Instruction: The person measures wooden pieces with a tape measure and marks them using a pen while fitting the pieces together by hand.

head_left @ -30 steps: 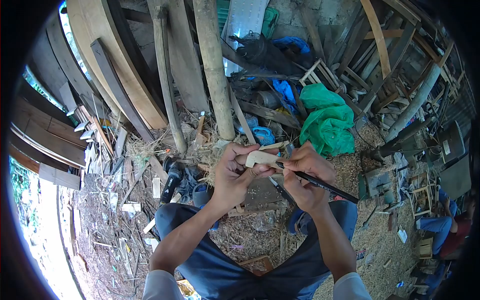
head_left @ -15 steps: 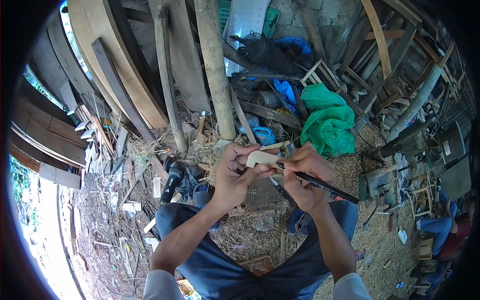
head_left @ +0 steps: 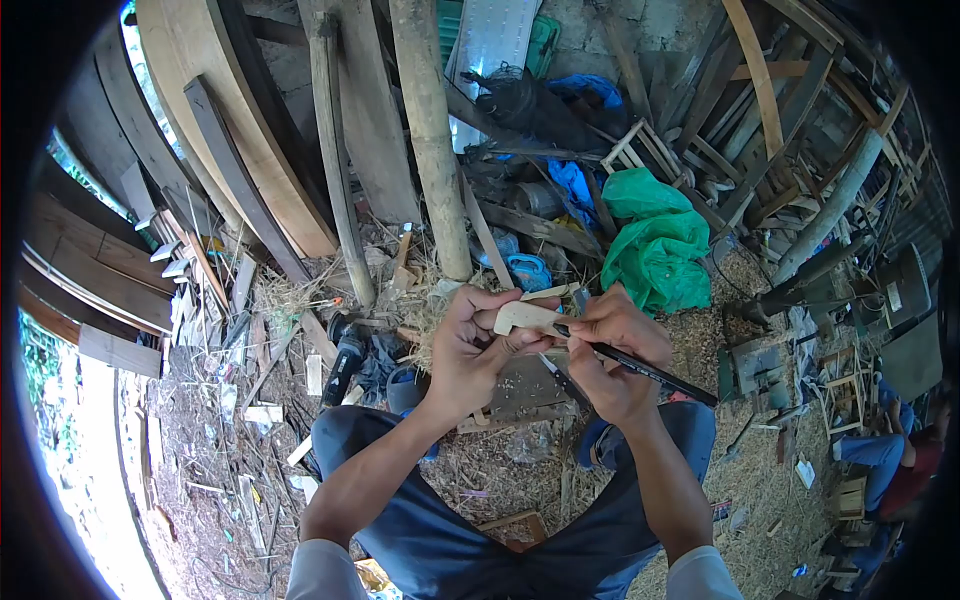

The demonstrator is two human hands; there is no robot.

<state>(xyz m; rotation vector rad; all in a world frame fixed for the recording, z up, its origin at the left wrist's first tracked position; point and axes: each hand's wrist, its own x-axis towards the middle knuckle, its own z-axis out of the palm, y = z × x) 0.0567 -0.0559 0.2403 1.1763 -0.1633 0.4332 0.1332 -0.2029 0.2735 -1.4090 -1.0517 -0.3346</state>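
Observation:
Between my hands, above my knees, is a small pale wooden piece (head_left: 527, 317) with a rounded, notched end. My left hand (head_left: 470, 345) is closed on it, fingers and thumb pinching its left side. In my right hand (head_left: 622, 345) is a slim black pencil-like tool (head_left: 655, 375), its tip at the wood's right end and its shaft sloping down to the right. Just behind the wood, a light strip (head_left: 550, 292) and a greyish flat edge show beside the right fingers; I cannot make out what they belong to. Below lies a knife-like blade with a dark handle (head_left: 570, 385).
A wooden block (head_left: 520, 412) stands between my feet. A black power tool (head_left: 345, 365) lies at the left. Behind are a bamboo post (head_left: 425, 150), leaning planks (head_left: 230, 110) and a green plastic sheet (head_left: 655, 240). Shavings cover the floor. Another person (head_left: 880, 450) sits at far right.

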